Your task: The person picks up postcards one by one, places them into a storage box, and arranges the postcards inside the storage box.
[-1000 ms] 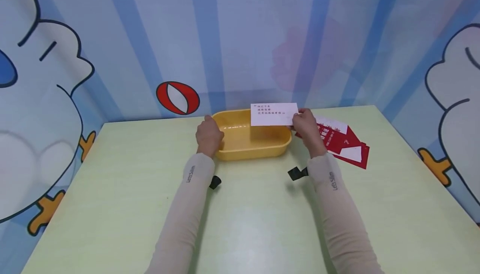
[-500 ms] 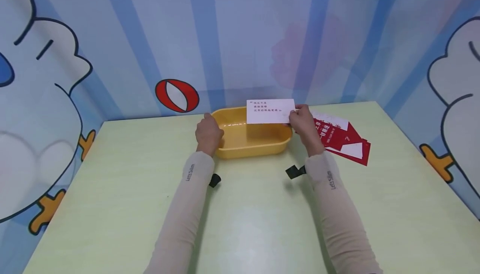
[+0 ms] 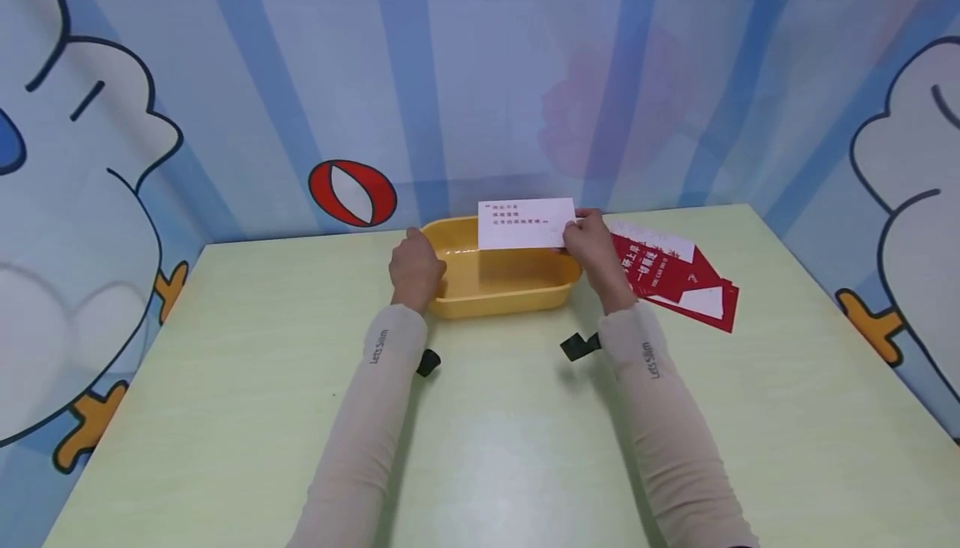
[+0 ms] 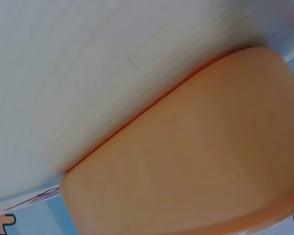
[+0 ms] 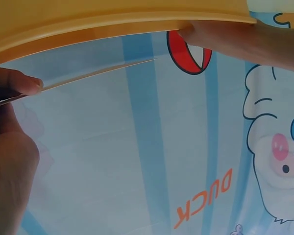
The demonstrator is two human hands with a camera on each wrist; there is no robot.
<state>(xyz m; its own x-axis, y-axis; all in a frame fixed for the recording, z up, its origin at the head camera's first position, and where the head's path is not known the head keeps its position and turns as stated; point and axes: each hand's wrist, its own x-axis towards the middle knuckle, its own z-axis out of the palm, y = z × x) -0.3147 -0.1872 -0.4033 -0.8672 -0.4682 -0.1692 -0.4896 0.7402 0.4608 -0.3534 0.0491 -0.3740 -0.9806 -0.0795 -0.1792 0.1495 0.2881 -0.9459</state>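
A yellow oval plastic basin (image 3: 502,286) stands near the table's back edge. My left hand (image 3: 416,271) grips its left end at the rim; the left wrist view is mostly filled by the basin's outer wall (image 4: 186,147). Over the basin's right half, my right hand (image 3: 592,250) pinches a white card (image 3: 517,231) with red printed lines by its right end. Seen from the right wrist, that card (image 5: 93,74) is nearly edge-on between thumb and fingers, apart from the basin rim.
Several overlapping red and white printed cards (image 3: 671,273) lie on the table right of the basin, partly behind the right hand. A blue striped backdrop (image 3: 480,73) with cartoon figures rises behind the pale table (image 3: 487,448).
My right hand has moved a little to the left, carrying the white card farther over the basin. The left hand stays on the basin's end.
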